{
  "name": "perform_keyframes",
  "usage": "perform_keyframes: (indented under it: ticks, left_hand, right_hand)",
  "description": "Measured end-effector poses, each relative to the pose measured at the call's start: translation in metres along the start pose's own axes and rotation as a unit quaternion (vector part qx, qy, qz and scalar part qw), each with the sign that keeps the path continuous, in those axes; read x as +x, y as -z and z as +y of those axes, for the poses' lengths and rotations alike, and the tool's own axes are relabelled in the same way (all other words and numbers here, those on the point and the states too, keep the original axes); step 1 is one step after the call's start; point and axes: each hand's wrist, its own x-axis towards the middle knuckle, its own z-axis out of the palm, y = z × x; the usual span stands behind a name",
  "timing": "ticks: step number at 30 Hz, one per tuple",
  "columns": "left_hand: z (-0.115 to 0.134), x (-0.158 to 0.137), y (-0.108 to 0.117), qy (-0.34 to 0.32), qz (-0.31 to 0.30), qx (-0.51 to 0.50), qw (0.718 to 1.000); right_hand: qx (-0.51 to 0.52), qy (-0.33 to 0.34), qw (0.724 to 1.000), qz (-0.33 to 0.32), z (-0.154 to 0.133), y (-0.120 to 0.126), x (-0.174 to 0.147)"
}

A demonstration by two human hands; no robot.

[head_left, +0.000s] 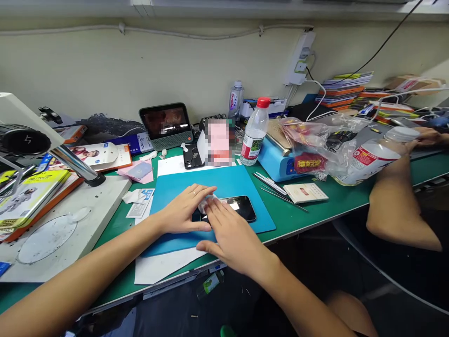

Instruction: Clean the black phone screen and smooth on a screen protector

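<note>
A dark, glossy smartphone (248,209) lies flat on the blue mat (224,180), screen up, its left part covered by my hands. My right hand (235,234) presses a crumpled white wipe (204,204) against the phone's left end, fingers together and thumb apart. Across from it, my left hand (184,209), with a ring on one finger, reaches over the phone's left edge. Its fingers are stretched out and its thumb is apart. The left fingertips are beside the wipe; whether they touch it I cannot tell.
Tweezers (284,199) and a small white packet (306,192) lie right of the mat. Behind stand a red-capped bottle (255,133), a blue device (275,159) and a smart display (166,124). A microscope stand (75,166) is at left. A co-worker's arm (394,201) rests at right.
</note>
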Motion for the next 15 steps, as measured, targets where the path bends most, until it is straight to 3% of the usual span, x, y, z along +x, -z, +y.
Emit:
perform_keyframes:
  ticks: [7, 12, 15]
  left_hand:
    - [0.003, 0.001, 0.002, -0.003, -0.029, -0.006, 1.0]
    - [0.001, 0.002, 0.002, 0.016, -0.036, -0.007, 0.999]
    - [0.0, 0.002, 0.001, 0.027, -0.037, -0.02, 0.999]
  right_hand:
    - [-0.038, 0.055, 0.998, 0.0, -0.002, 0.007, -0.034]
    - [-0.073, -0.012, 0.997, 0.005, 0.029, 0.022, -0.067]
    - [-0.084, -0.058, 0.995, -0.011, 0.043, 0.027, -0.07]
